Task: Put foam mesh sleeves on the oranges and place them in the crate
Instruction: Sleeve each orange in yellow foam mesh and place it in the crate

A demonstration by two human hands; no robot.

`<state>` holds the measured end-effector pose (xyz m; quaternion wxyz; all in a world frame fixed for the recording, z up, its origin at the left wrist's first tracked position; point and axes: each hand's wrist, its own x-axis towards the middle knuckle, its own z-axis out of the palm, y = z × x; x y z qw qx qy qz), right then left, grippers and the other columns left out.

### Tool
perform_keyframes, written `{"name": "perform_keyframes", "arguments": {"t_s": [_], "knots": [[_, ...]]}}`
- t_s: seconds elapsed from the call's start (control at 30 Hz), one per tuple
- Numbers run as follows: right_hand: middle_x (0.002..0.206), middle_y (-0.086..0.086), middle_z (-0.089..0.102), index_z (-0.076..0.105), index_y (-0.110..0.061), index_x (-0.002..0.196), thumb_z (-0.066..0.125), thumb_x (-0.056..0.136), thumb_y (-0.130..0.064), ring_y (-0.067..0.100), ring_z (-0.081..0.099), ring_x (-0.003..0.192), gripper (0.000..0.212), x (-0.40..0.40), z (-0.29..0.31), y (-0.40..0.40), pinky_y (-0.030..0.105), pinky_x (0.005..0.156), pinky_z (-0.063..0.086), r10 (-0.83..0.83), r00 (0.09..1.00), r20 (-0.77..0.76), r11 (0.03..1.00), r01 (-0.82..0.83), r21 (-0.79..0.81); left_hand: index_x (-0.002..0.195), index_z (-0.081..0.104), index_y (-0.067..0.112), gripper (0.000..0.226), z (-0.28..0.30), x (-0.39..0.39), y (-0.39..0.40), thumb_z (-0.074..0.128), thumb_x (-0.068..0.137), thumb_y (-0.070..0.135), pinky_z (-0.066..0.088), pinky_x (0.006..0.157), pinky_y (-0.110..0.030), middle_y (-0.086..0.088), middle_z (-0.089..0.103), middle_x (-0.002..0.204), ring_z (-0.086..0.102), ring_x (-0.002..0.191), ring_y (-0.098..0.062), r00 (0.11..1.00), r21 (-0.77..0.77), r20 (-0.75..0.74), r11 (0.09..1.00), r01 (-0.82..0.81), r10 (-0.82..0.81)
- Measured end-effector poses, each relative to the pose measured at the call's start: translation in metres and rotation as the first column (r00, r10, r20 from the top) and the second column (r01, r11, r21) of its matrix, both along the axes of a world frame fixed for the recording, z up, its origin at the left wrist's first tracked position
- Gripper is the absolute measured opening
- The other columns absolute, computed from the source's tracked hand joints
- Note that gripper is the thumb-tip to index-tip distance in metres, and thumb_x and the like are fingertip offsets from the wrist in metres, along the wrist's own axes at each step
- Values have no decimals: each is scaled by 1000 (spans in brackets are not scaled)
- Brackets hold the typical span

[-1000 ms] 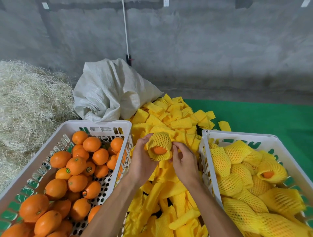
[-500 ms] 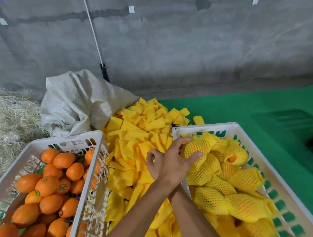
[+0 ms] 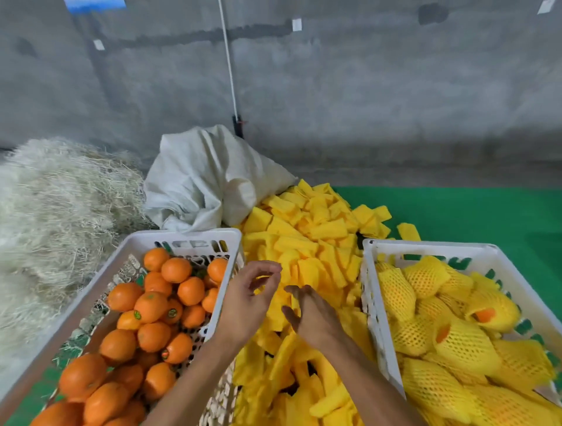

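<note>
A grey concrete wall [image 3: 349, 91] fills the upper half of the view, rough and blotchy, with a darker horizontal seam [image 3: 213, 33] running near the top. Small white tags [image 3: 296, 24] are stuck to it at 12 o'clock, and a blue patch [image 3: 94, 4] sits at 11 o'clock. A thin white cord [image 3: 228, 64] slants down the wall to a dark clip [image 3: 238, 126]. At 9 o'clock lies a heap of pale straw [image 3: 60, 213]; beside it, a crumpled white sack [image 3: 209, 179] rests against the wall's base. At 3 o'clock spreads a green floor mat [image 3: 471, 216]. The light is even and dim.
</note>
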<state>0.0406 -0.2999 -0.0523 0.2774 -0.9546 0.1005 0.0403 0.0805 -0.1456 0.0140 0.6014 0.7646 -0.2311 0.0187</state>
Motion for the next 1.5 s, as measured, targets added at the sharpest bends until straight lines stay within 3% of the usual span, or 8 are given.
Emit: {"name": "perform_keyframes", "arguments": {"t_s": [0.3,0.43,0.6,0.77,0.9,1.1,1.33,1.5], "knots": [[157,3,35,48,-25,149,55,100,-21,27,44,138,49,-9,-25,18,36,104,45,307,870,-385,938,-345,-32,114,68,24,11,-48,28,128,61,105,25,52,94,-36,10,69,119,65,107,-10,979,368,-103,922,-124,173],[156,3,41,54,-26,144,50,95,0,25,40,142,55,-11,-36,19,36,106,45,310,820,-482,899,-417,-132,146,53,13,41,-73,41,161,60,106,19,45,112,-42,-7,50,153,50,139,-29,948,752,-277,649,113,156],[144,1,54,61,-27,135,55,101,-31,22,47,134,35,-11,-46,23,36,103,46,308,866,-395,876,-420,-238,153,45,23,63,-78,31,171,72,96,26,51,103,-48,-4,50,150,54,129,-30,784,739,-620,368,565,41],[111,5,70,57,-23,130,52,102,-44,16,67,79,35,-5,-46,23,38,76,56,217,947,-235,969,-239,-68,152,47,28,76,-86,24,165,83,85,29,50,95,-46,-3,43,156,48,135,-35,804,800,-593,83,594,-31],[116,-9,61,58,-34,122,55,101,-40,16,68,87,22,-1,-38,17,31,68,53,132,991,-33,985,-127,119,137,62,22,63,-90,38,176,87,80,36,56,93,-40,-2,59,139,61,118,-26,856,801,-516,372,469,31],[110,-20,60,61,-34,105,64,95,-50,-8,56,101,19,3,-18,14,10,73,44,-54,994,97,910,9,414,139,54,28,68,-62,48,152,81,82,54,48,60,-19,15,63,114,62,79,-1,934,475,-144,851,-224,327],[99,-9,62,58,-30,97,64,91,-56,9,60,92,27,4,3,0,18,68,45,-332,904,270,781,103,616,130,60,40,62,-6,38,71,83,77,61,50,73,-6,30,61,116,59,106,14,942,-31,-45,942,-335,333],[103,-2,60,47,-32,100,65,94,-49,26,63,90,25,3,12,-7,48,71,58,-599,722,346,682,234,693,146,46,33,81,-13,14,2,78,80,66,59,86,-24,24,59,127,63,104,14,984,5,-166,997,-71,71]]}}
